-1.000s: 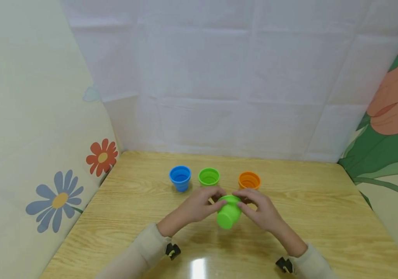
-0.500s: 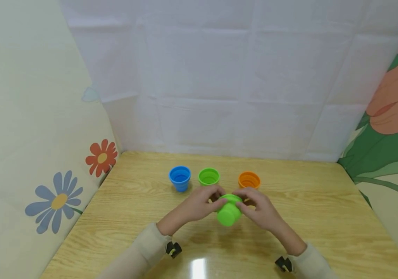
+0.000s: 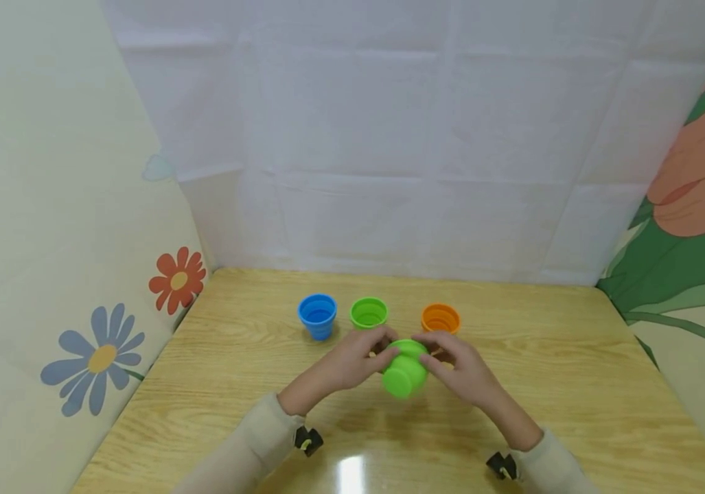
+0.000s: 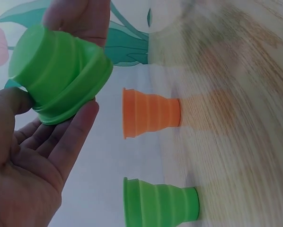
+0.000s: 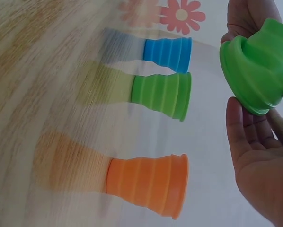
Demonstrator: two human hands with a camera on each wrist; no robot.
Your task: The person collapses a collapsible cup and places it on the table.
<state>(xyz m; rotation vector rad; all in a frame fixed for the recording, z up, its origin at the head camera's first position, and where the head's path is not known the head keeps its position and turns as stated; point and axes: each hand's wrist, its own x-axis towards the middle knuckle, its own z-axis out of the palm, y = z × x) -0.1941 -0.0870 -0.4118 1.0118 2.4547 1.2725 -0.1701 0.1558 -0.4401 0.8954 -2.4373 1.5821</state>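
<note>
A light green collapsible cup [image 3: 406, 372] is held up off the table between both hands, its base tipped toward the head camera. My left hand [image 3: 355, 358] pinches its rim side from the left, thumb on the near wall and fingers behind. From the right, my right hand [image 3: 458, 365] grips it the same way. In the left wrist view the cup [image 4: 61, 71] is dented, with one section folded in near the rim. The right wrist view shows the same cup [image 5: 260, 66] with a slanting crease across its wall.
Behind the hands, a blue cup [image 3: 318, 315], another green cup [image 3: 369, 313] and an orange cup [image 3: 441, 318] stand upright in a row on the wooden table [image 3: 253, 302]. A white cloth [image 3: 352, 137] hangs at the table's back edge, with flower-printed cloth at both sides.
The held green cup has risen slightly and its base has tilted a little upward. Both hands keep their hold, almost in place. The standing cups have not moved.
</note>
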